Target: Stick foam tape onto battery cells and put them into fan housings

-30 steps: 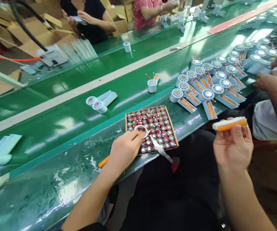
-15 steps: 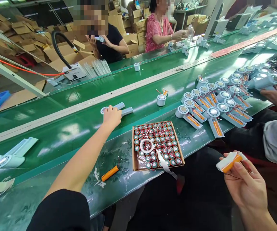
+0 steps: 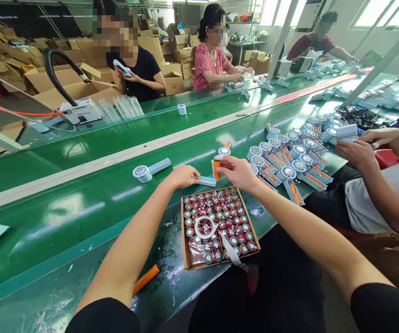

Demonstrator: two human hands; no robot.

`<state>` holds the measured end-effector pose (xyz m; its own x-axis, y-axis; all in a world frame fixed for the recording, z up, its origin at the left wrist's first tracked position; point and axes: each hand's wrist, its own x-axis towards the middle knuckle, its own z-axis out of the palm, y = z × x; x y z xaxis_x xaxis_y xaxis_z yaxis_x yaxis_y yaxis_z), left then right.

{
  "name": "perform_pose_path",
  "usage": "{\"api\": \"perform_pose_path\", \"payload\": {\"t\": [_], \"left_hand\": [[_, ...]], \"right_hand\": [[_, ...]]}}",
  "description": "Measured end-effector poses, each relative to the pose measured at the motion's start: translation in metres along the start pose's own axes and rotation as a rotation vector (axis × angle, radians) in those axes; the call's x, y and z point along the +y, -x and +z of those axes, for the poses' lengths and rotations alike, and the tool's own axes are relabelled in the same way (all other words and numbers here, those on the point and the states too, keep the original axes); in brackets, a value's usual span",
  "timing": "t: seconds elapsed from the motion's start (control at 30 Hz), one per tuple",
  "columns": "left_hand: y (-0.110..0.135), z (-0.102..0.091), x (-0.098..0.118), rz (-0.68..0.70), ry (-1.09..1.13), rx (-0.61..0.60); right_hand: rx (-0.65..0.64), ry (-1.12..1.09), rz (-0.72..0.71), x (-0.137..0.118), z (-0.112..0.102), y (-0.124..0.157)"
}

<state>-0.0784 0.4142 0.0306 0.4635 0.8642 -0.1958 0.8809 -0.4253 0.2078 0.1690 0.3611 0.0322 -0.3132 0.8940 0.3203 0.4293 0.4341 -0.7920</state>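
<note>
My left hand is closed around a pale blue plastic fan housing, whose trough-like handle sticks out to the right above the battery box; its round end is hidden by the fingers. In my right hand an orange cylindrical battery with white on its side is pinched upright, close to the handle's tip. Below both hands sits a shallow cardboard box packed with wired batteries. On top of them lies a white ring of tape with a loose tail.
Another fan housing rests on the green belt. A loose orange battery lies beside my left forearm. To the right are many housings with batteries and a co-worker's hands. Other people work across the belt.
My left hand has picked up one of two housings from the belt and brought it right. My right hand has carried the battery from the lower right to beside it. The view has shifted.
</note>
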Motion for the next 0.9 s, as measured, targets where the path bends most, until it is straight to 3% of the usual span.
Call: {"api": "perform_pose_path", "payload": {"t": [0.1, 0.2, 0.57, 0.7, 0.9], "left_hand": [[0.001, -0.007, -0.003, -0.018, 0.081, 0.014], [0.002, -0.005, -0.002, -0.06, 0.144, 0.066], [-0.012, 0.006, 0.012, -0.2, 0.171, 0.166], [-0.014, 0.003, 0.016, -0.209, 0.159, 0.161], [-0.018, 0.004, 0.021, -0.211, 0.179, 0.162]], "right_hand": [[-0.176, 0.23, -0.032, 0.013, 0.016, -0.025], [-0.299, 0.372, -0.06, 0.016, 0.019, -0.031], [-0.614, 0.813, -0.078, -0.011, 0.035, -0.055], [-0.626, 0.875, -0.111, -0.017, 0.027, -0.059], [-0.5, 0.954, -0.068, -0.021, 0.01, -0.044]]}}
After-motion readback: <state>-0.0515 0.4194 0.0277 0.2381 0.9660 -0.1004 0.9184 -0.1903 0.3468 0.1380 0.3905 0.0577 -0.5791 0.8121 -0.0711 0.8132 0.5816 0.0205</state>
